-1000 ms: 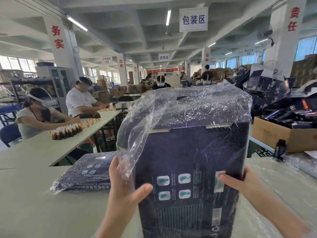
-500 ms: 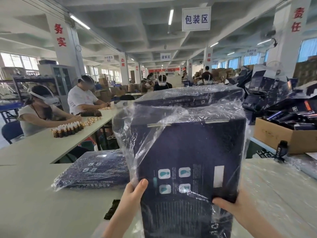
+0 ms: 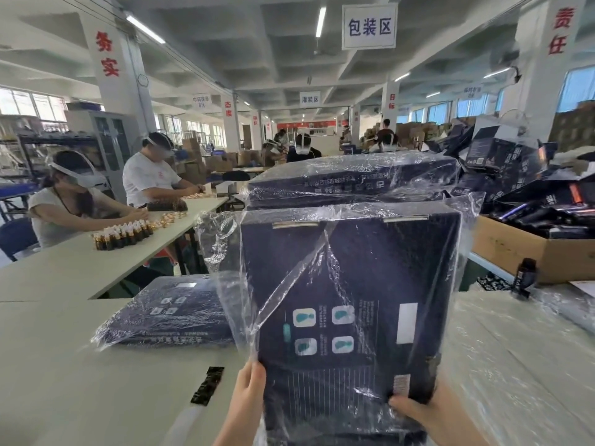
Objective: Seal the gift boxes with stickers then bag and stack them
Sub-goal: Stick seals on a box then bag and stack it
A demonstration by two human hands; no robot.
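Two holds: left hand (image 3: 246, 392), right hand (image 3: 429, 413) fingers (image 3: 401, 403) clasp gift box (image 3: 354, 284) lower corners.

A long hall under a white coffered ceiling (image 3: 231, 37), with strip lights (image 3: 320, 22) glowing. White pillars (image 3: 112, 94) bear red characters (two on the nearest). Windows (image 3: 32, 106) line the left wall; pale long tables (image 3: 64, 272) stand near a grey cabinet (image 3: 109, 140).
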